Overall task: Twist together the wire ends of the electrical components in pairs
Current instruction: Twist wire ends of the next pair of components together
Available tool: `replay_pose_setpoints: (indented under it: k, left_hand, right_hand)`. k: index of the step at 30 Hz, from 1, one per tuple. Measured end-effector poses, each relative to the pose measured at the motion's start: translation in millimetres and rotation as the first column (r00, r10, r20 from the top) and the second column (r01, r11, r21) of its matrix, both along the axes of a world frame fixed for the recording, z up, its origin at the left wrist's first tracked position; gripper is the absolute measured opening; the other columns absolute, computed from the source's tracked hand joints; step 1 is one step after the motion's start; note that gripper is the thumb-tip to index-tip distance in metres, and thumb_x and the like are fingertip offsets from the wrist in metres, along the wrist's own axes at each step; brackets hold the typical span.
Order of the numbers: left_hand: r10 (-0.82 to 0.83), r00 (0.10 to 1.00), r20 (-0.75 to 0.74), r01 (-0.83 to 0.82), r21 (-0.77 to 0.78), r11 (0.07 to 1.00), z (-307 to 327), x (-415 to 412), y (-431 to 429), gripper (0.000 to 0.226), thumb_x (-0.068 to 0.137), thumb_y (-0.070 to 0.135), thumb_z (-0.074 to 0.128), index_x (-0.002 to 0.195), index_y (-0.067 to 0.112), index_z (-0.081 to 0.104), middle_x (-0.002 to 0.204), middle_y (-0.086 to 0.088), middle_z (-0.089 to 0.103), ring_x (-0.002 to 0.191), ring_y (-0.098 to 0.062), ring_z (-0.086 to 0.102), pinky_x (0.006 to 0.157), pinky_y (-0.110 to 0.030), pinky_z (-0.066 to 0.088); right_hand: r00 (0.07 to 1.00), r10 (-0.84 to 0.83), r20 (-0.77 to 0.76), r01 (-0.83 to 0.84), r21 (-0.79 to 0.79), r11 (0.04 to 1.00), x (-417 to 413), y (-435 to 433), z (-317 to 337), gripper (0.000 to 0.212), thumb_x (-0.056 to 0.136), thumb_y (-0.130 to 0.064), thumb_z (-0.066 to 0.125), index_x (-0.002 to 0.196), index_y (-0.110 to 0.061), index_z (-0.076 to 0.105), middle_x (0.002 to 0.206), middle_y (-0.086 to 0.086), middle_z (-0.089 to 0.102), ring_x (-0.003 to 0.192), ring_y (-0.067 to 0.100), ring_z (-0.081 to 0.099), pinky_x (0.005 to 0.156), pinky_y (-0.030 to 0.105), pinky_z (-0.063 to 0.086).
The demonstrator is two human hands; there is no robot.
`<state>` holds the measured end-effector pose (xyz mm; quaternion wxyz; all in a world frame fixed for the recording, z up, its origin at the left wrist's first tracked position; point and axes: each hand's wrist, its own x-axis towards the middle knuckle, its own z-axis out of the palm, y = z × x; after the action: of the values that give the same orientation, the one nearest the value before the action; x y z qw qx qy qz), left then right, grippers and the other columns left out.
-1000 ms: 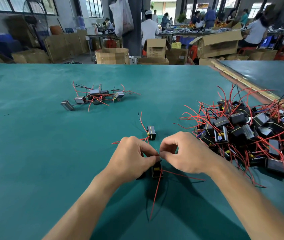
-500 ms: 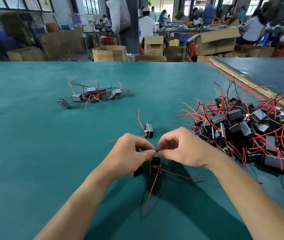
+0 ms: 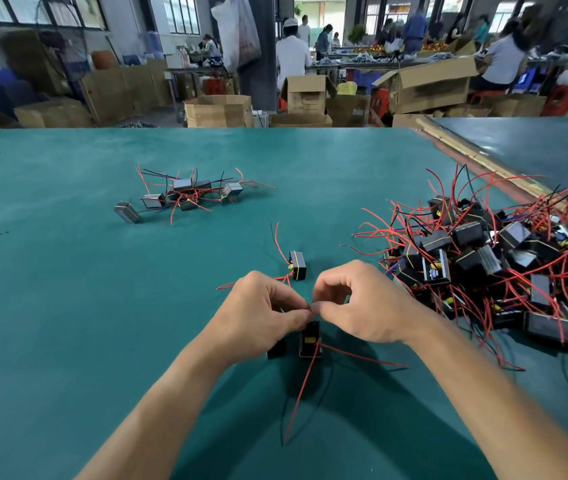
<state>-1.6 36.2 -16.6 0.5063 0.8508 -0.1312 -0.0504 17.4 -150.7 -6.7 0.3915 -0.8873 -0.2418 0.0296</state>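
Two hands are meeting at the frame's centre: the left hand (image 3: pixel 258 317) and the right hand (image 3: pixel 362 306) are each pinching wire ends, thumb against forefinger, with the grips touching. The ends themselves are too small to see. Just below, a black box-shaped component with a yellow label (image 3: pixel 309 337) and a second black component (image 3: pixel 277 348) are resting on the green worktop (image 3: pixel 67 306), red leads trailing downward. Twisting well probably means one grip holding firm while the other is rolling close to the tips.

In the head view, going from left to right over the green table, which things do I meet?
Small group of wired components → left hand → right hand → big pile of components.
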Motion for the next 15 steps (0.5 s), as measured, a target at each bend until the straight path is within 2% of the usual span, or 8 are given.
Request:
replay_pose_setpoints:
  k: [3,5,7,9,12,15]
  left_hand:
    - [-0.009,0.986,0.167,-0.006,0.094,0.996,-3.4,-2.0,-2.6,0.011,0.082,0.014,0.075,0.074,0.019,0.078,0.049,0.016,0.061,0.041,-0.003,0.044,0.046,-0.017,0.035]
    - [-0.059,0.965,0.255,0.023,0.143,0.989,-4.0,-2.9,-4.6,0.011,0.082,0.012,0.075,0.074,0.019,0.078,0.046,0.02,0.056,0.037,-0.003,0.043,0.042,-0.011,0.03]
    - [-0.09,0.962,0.256,0.05,0.16,0.986,-4.5,-2.6,-4.1,0.011,0.083,0.012,0.075,0.074,0.018,0.077,0.046,0.02,0.056,0.037,-0.003,0.043,0.042,-0.01,0.029]
    - [-0.072,0.978,0.197,0.045,0.138,0.989,-4.9,-0.4,-1.1,0.012,0.084,0.013,0.074,0.073,0.019,0.077,0.047,0.019,0.056,0.038,-0.002,0.042,0.044,-0.011,0.031]
    - [-0.008,0.999,0.042,0.007,0.034,0.999,-3.5,2.9,0.9,0.015,0.086,0.012,0.071,0.074,0.018,0.076,0.055,0.01,0.064,0.046,-0.006,0.046,0.048,-0.018,0.038]
    - [0.007,0.998,-0.067,-0.011,-0.068,0.998,-1.8,3.8,0.9,0.016,0.088,0.008,0.069,0.074,0.01,0.075,0.059,0.005,0.067,0.047,-0.004,0.048,0.048,-0.017,0.038]
  right_hand:
    - [0.957,-0.05,-0.286,0.078,0.086,0.993,1.3,2.6,-0.8,0.027,0.084,-0.004,0.063,0.061,-0.018,0.061,0.049,-0.009,0.052,0.046,0.004,0.042,0.047,0.02,0.035]
    - [0.858,-0.047,-0.511,0.14,0.144,0.98,3.6,-0.3,-1.1,0.025,0.084,-0.004,0.059,0.062,-0.014,0.059,0.048,-0.005,0.048,0.043,0.007,0.038,0.042,0.017,0.03]
    - [0.802,-0.029,-0.596,0.147,0.15,0.978,4.3,-3.8,-1.2,0.024,0.084,-0.006,0.061,0.062,-0.016,0.059,0.05,-0.004,0.049,0.043,0.008,0.04,0.042,0.016,0.031]
    - [0.84,-0.004,-0.543,0.121,0.181,0.976,3.8,-3.9,-1.9,0.026,0.086,-0.007,0.066,0.063,-0.017,0.063,0.053,-0.003,0.053,0.046,0.008,0.044,0.043,0.018,0.034]
    - [0.973,-0.03,-0.229,0.08,0.212,0.974,2.3,-1.7,-3.1,0.018,0.084,-0.007,0.074,0.07,-0.015,0.067,0.059,-0.005,0.061,0.053,0.008,0.049,0.051,0.022,0.04]
    - [1.0,-0.016,0.001,0.016,0.164,0.986,2.4,-1.3,-4.5,0.015,0.083,-0.01,0.075,0.071,-0.017,0.07,0.063,0.002,0.067,0.057,0.007,0.052,0.056,0.021,0.043]
